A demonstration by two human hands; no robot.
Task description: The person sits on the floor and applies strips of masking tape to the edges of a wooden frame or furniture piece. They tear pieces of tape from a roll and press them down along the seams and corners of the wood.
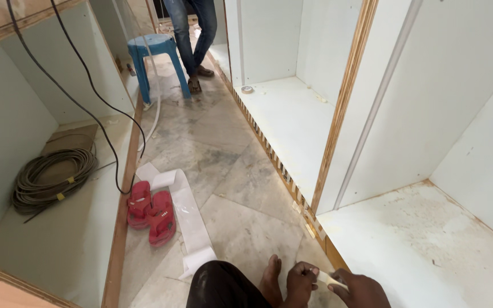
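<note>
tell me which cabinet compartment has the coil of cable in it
The open compartment on the left. A grey coil of cable lies on its floor; the two white compartments on the right hold no cable.

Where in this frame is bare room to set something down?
Free: right cabinet floor, marble floor between red sandals and cabinet edge. Crowded: left compartment with cable coil, and by both hands gripping a strip.
</note>
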